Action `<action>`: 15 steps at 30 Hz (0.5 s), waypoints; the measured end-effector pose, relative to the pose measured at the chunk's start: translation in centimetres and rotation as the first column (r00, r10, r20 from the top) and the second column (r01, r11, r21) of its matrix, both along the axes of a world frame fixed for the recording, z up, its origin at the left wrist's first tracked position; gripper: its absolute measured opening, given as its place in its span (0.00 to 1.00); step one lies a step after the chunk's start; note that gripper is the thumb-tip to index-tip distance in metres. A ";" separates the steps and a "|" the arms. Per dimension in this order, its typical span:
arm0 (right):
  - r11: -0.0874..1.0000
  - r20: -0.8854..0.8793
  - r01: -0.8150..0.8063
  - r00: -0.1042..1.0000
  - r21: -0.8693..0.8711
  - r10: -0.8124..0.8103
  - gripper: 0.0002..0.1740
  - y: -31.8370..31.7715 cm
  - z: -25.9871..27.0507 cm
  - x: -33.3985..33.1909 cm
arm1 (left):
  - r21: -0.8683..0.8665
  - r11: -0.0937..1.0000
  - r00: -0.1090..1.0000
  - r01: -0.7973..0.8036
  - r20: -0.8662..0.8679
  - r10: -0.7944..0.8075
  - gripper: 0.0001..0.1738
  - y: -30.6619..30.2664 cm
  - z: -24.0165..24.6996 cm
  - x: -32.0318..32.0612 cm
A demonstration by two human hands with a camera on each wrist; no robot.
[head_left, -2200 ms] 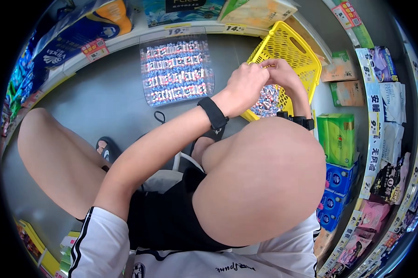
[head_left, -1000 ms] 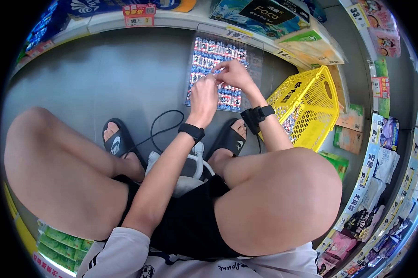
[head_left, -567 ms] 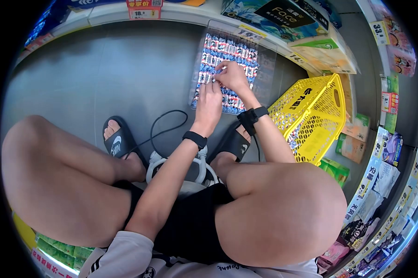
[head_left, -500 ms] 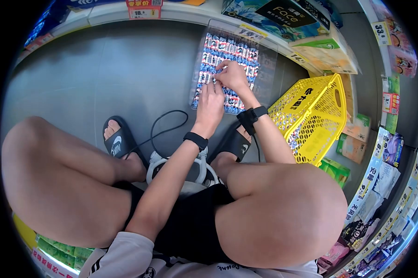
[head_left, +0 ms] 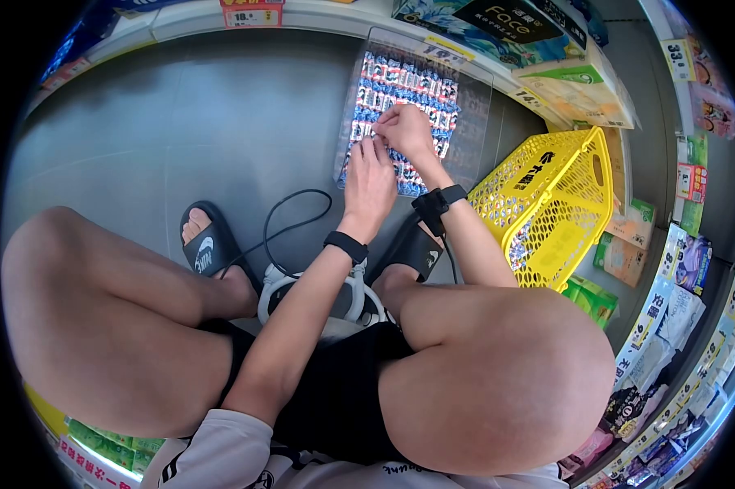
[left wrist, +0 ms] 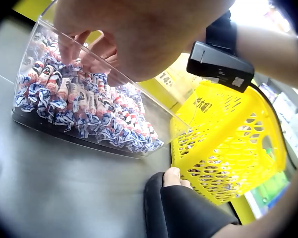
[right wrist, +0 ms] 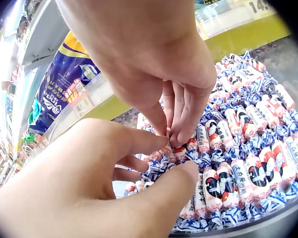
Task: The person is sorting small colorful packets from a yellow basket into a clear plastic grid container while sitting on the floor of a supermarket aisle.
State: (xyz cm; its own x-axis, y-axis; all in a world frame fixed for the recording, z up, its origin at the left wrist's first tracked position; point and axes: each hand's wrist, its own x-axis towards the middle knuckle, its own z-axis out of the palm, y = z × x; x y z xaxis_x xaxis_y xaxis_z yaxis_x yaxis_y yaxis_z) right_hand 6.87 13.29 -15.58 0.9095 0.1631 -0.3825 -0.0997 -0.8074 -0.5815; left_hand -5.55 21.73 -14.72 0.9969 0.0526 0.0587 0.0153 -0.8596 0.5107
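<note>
- The wrapped candies [right wrist: 236,183] lie side by side in several rows, filling much of the floor of the clear bin [head_left: 472,138]. A strip within its far-right side shows no rows.
- Their bodies are pink and white with black-and-red prints, and the twisted ends are blue and white. The rows read as fairly even, though some ends crumple over each other.
- One candy [right wrist: 168,133] is at the fingertips over the rows, mostly covered; how it sits among its neighbours I cannot tell.
- The right hand [head_left: 408,134] reaches in over the bin and pinches that candy between thumb and fingers.
- The left hand [head_left: 370,183], on the bin's near side, has its index finger at the same spot. Its thumb stands apart from that finger, so it looks open rather than gripping.
- More small wrapped pieces show inside the yellow basket [left wrist: 208,141], to the right of the bin, outside the rows. How many, I cannot tell.
- The bin stands on the grey floor [head_left: 139,179]. Just beyond it is a shelf edge [head_left: 302,18] with tissue packs [head_left: 583,85].
- Nearer the person than the bin lie a loop of black cable [head_left: 302,191] and two slippered feet [head_left: 209,248].
</note>
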 end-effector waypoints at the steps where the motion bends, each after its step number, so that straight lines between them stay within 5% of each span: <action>1: 1.000 0.031 -0.018 0.999 -0.002 0.018 0.09 0.1 0.1 -0.2 | -0.006 1.000 1.000 -0.002 -0.005 0.002 0.33 0.0 -0.1 0.0; 15: 0.999 -0.025 0.032 0.999 -0.004 -0.032 0.11 0.1 -0.5 -0.1 | 0.115 0.993 1.000 0.007 0.000 -0.007 0.34 0.1 0.1 -0.3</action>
